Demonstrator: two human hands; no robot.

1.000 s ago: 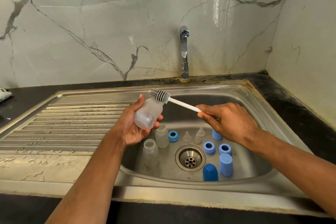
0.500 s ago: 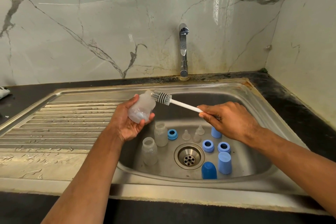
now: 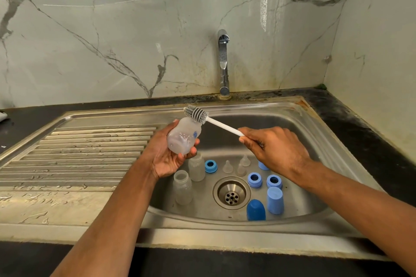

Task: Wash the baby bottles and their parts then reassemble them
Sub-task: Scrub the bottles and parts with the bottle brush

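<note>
Steel sink [image 3: 315,216] fills the near view, its basin sunk into a dark counter. Nearest in the basin stand a dark blue cap [image 3: 256,210] and a light blue cap [image 3: 274,199], then the drain [image 3: 231,192]; two empty bottles [image 3: 182,186] stand upright left of it, with blue rings [image 3: 255,179] and clear teats [image 3: 227,166] behind. Above them the left hand [image 3: 167,159] grips a tilted bottle [image 3: 184,136], its long axis rising up and right, mouth toward the brush. The right hand [image 3: 273,147], a little apart, pinches the white handle of the bottle brush [image 3: 195,114], whose bristle head sits at the bottle's mouth, so entry looks to need a push down-left along that axis. Behind, a dry tap [image 3: 223,63] meets the marble wall.
</note>
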